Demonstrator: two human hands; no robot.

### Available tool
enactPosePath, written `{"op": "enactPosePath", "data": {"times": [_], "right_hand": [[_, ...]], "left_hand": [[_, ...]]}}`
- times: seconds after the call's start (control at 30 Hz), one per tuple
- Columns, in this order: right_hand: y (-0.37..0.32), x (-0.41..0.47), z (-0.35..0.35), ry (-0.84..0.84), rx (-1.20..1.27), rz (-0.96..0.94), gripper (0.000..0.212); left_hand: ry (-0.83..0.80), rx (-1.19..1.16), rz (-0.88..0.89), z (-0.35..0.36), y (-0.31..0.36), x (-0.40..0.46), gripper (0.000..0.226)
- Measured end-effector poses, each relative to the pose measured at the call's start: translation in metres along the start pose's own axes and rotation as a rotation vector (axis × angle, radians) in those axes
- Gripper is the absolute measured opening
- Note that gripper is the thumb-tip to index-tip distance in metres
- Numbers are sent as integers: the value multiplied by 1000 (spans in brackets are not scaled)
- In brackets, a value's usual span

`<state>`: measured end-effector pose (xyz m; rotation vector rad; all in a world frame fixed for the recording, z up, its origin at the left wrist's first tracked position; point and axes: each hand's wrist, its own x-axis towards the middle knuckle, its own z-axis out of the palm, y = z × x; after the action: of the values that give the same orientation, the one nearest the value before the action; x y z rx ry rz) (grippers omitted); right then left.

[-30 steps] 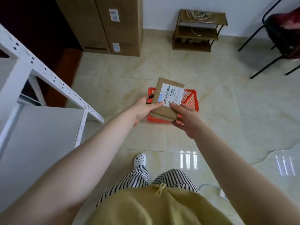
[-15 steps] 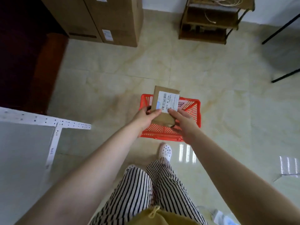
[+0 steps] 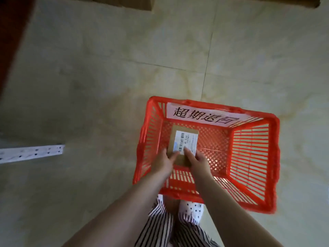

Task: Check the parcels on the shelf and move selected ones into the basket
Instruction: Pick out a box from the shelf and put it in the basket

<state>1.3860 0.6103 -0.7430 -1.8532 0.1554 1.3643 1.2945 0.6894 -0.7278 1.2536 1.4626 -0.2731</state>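
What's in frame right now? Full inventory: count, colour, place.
basket: 1, red plastic lattice, on the floor right of centre
paper sign: 1, white with black handwritten characters, on the basket's far inner wall
parcel: 1, brown cardboard with a white barcode label, inside the basket at its left side, held at the near end
floor: beige tiles, fills most of the view
shelf rail: 1, white perforated metal, left edge
cardboard boxes: brown, top edge, count unclear
dark red strip: 1, upper left edge, what it is unclear
shoe: 1 seen, white with dark holes, below the basket
trousers: black and white stripes, bottom centre
left hand: on the parcel's near left corner
right hand: on the parcel's near right corner
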Motion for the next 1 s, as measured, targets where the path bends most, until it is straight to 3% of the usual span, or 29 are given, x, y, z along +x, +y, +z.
{"op": "enactPosePath", "data": {"times": [0.07, 0.17, 0.3, 0.67, 1.0], "right_hand": [[12, 37, 8, -8, -22, -34, 32], [30, 88, 19, -29, -20, -57, 25], [47, 138, 36, -36, -33, -105, 31], [28, 174, 57, 31, 18, -212, 30], [-20, 217, 62, -30, -25, -292, 36]], "left_hand": [[12, 21, 11, 6, -11, 36, 48], [14, 20, 33, 19, -29, 90, 47], [54, -40, 41, 26, -49, 141, 43], [110, -110, 152, 13, -31, 180, 35], [199, -138, 191, 4, 3, 216, 37]]}}
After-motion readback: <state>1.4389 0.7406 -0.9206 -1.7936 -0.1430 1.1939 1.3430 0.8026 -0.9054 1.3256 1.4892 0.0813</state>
